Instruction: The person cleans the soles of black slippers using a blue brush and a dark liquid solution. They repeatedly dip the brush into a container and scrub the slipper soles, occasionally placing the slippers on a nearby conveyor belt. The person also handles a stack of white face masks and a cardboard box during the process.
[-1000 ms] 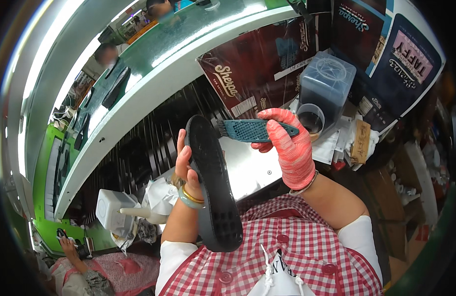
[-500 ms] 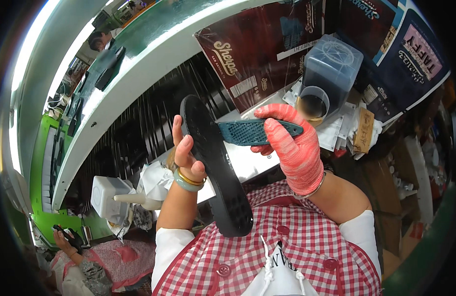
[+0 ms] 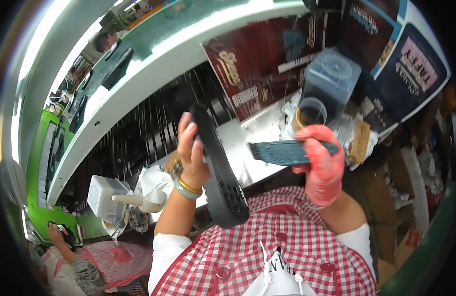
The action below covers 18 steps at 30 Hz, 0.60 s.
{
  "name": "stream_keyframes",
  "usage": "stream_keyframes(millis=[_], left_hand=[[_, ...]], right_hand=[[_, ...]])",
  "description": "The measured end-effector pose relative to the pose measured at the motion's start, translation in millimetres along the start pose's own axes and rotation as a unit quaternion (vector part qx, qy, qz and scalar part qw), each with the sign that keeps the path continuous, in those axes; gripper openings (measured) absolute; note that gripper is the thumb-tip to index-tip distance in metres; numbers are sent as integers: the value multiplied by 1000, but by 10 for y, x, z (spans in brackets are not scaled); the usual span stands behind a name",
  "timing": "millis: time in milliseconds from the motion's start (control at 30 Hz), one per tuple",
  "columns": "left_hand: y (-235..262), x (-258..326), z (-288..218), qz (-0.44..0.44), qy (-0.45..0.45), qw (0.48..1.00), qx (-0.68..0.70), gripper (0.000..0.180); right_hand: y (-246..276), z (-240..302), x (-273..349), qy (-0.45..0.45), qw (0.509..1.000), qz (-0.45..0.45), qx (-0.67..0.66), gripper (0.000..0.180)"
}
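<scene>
My bare left hand (image 3: 191, 160), with bracelets at the wrist, holds a long black shoe sole (image 3: 222, 180) upright in front of my apron. Its fingers stretch up along the left edge, and the thumb is hidden. To the right, my right hand (image 3: 325, 170), in a pinkish-red knit glove, grips a flat brush with a teal handle (image 3: 282, 153). The brush's dark end points left at the sole, with a gap between them. Both the sole and the glove are somewhat blurred.
A clear plastic cup (image 3: 312, 112) with dark liquid stands before a bluish translucent container (image 3: 331, 74). Dark red cartons (image 3: 267, 64) line the back. At left are a white jug (image 3: 104, 197), a spouted bottle (image 3: 151, 197), a curved bench edge (image 3: 90, 153) and another person's arm (image 3: 65, 246).
My right hand has drawn the brush to the right, away from the sole it was at. The sole has turned more edge-on in my left hand. My view has shifted slightly.
</scene>
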<state>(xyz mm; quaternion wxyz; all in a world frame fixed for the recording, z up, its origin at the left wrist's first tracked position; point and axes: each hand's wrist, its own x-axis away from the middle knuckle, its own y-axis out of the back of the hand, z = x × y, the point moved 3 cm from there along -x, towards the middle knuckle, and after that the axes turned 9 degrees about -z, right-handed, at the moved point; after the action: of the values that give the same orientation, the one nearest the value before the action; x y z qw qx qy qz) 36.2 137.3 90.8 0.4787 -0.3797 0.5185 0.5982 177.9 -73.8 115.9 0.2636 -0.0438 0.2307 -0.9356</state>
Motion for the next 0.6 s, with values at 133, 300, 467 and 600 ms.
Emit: stream_keyframes(millis=[133,300,467,600], left_hand=[[84,37,-273,159,276,931,180,89],[75,225,-436,15,494,696,521,89],[-68,-670,-199,-62,480,509,711,91],[-683,-1554,798,-187,477,457,727,44]], right_hand=[[348,-17,-71,119,982,-137,-58,17],[638,-150,-89,156,966,-191,-76,23],[760,-157,-69,170,959,-217,-62,22],[422,-93,-41,175,961,-203,-66,21]])
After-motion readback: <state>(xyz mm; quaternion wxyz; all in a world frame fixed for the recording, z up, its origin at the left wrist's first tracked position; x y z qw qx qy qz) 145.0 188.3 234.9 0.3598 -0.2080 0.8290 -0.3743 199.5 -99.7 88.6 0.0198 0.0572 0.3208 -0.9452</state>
